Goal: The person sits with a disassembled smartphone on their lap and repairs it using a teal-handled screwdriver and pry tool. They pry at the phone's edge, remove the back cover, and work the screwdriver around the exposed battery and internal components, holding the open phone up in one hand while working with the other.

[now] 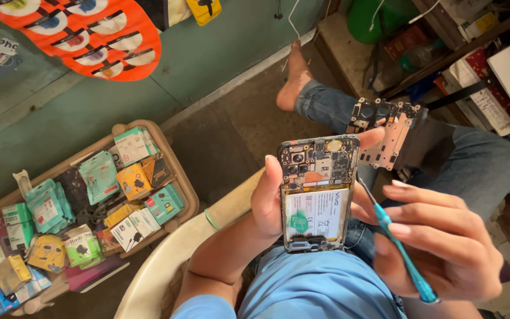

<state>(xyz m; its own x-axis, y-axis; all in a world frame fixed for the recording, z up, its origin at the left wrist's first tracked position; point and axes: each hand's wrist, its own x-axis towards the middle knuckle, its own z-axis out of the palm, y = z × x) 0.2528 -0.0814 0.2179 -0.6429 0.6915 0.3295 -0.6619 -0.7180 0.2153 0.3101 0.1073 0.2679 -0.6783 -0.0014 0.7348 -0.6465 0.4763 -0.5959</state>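
Teal-handled screwdriver (pixel 401 251) pinched in right hand (pixel 444 242), tip near opened phone (pixel 317 192) that left hand (pixel 267 201) fingers clamp by its long edges over the lap: light, rigid, exposed board likely fragile; loose bracket (pixel 385 133) rests on far knee.

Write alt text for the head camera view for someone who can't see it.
A left hand holds an opened phone, back cover off, battery and circuit board showing, while the right hand holds a teal screwdriver at its edge. A metal plate lies on the jeans-clad knee, and a tray of small packets sits on the floor.
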